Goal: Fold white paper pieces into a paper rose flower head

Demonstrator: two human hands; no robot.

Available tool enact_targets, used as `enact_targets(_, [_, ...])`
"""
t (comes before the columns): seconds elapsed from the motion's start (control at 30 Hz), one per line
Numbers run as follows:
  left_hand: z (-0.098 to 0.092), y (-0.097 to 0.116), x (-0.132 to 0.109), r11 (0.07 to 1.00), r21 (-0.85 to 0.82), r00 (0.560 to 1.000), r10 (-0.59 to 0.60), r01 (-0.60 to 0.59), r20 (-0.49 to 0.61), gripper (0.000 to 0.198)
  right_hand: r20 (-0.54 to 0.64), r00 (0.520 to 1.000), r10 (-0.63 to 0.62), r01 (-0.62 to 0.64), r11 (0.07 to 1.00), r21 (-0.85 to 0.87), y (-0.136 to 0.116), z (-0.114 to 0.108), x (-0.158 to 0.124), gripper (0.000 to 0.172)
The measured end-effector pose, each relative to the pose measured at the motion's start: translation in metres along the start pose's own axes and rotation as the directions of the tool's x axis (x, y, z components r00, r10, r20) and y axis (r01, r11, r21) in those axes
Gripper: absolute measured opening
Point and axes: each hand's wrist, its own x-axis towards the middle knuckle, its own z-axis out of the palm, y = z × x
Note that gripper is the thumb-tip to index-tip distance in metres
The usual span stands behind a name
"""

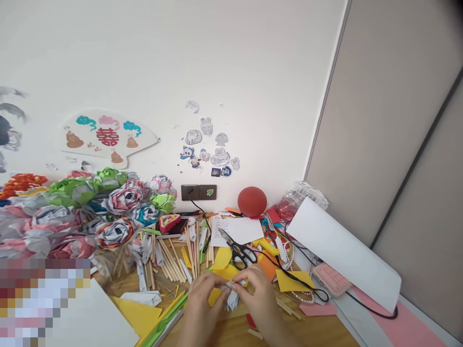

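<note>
Head view: my left hand [201, 298] and my right hand [261, 294] meet low at the centre of the desk [311, 332]; both are closed by the fingertips on one small folded paper piece [231, 295], grey-white with a printed pattern, held just above the desk surface between the two hands; its lower point hangs below my fingers. Just beyond the piece lie yellow paper scraps [221, 259]; black-handled scissors [237, 250] rest near them, blades pointing up-left. A row of wooden sticks [173, 262] lies left of the scissors; a heap of folded paper flowers [90, 207] in pink, green and grey fills the left side. A red ball [252, 201] sits against the wall, near a wall socket [198, 192]; a black cable [300, 284] runs across the desk to the right; a large white sheet [343, 250] leans there, a pink case [331, 279] beside it. The lower-left corner is blurred out.
</note>
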Motion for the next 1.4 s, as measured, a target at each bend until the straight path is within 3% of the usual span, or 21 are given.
enact_targets(0.1, [-0.008,0.005,0.003,0.999,-0.041,0.996,0.037,-0.033,0.076,0.013,0.047,0.998,0.031,-0.033,0.999,0.043,-0.004,-0.005,0.002,0.007])
enact_targets(0.2, [-0.018,0.009,0.008,0.990,-0.117,0.971,-0.049,0.078,0.235,0.017,0.159,0.972,0.171,-0.191,0.974,0.122,-0.012,-0.011,0.004,0.006])
enact_targets(0.33, [-0.022,0.003,0.011,0.928,-0.258,0.890,-0.135,0.268,0.436,0.015,0.414,0.850,0.324,-0.474,0.815,0.335,-0.017,-0.013,0.004,0.014])
enact_targets(0.43, [-0.014,-0.008,0.007,0.813,-0.363,0.794,-0.186,0.455,0.579,0.022,0.514,0.766,0.385,-0.595,0.728,0.341,-0.012,-0.008,0.001,0.018])
enact_targets(0.5, [-0.009,-0.014,0.005,0.749,-0.364,0.730,-0.227,0.554,0.645,0.028,0.521,0.752,0.403,-0.603,0.740,0.298,-0.006,-0.005,-0.001,0.017])
enact_targets(0.57, [-0.004,-0.017,0.003,0.755,-0.319,0.710,-0.263,0.573,0.653,0.027,0.532,0.756,0.381,-0.576,0.773,0.266,0.000,-0.003,-0.003,0.012])
enact_targets(0.8, [-0.006,-0.012,0.003,0.850,-0.206,0.753,-0.286,0.485,0.593,0.007,0.540,0.764,0.353,-0.518,0.834,0.189,0.009,-0.004,-0.004,0.008])
enact_targets(0.93, [-0.013,0.000,0.005,0.918,-0.095,0.794,-0.276,0.384,0.543,0.003,0.497,0.797,0.343,-0.467,0.872,0.148,0.007,-0.005,-0.005,0.006])
enact_targets(1.07, [-0.018,0.009,0.007,0.960,0.037,0.821,-0.256,0.277,0.511,0.006,0.453,0.847,0.278,-0.350,0.933,0.084,0.003,-0.004,-0.007,0.006])
enact_targets(1.2, [-0.018,0.004,0.007,0.970,0.034,0.826,-0.222,0.239,0.517,0.014,0.418,0.867,0.270,-0.325,0.943,0.065,0.004,0.000,-0.007,0.007])
enact_targets(1.4, [-0.015,0.004,0.007,0.986,0.093,0.858,-0.164,0.135,0.487,0.021,0.481,0.851,0.209,-0.287,0.953,0.093,0.004,-0.001,-0.006,0.015])
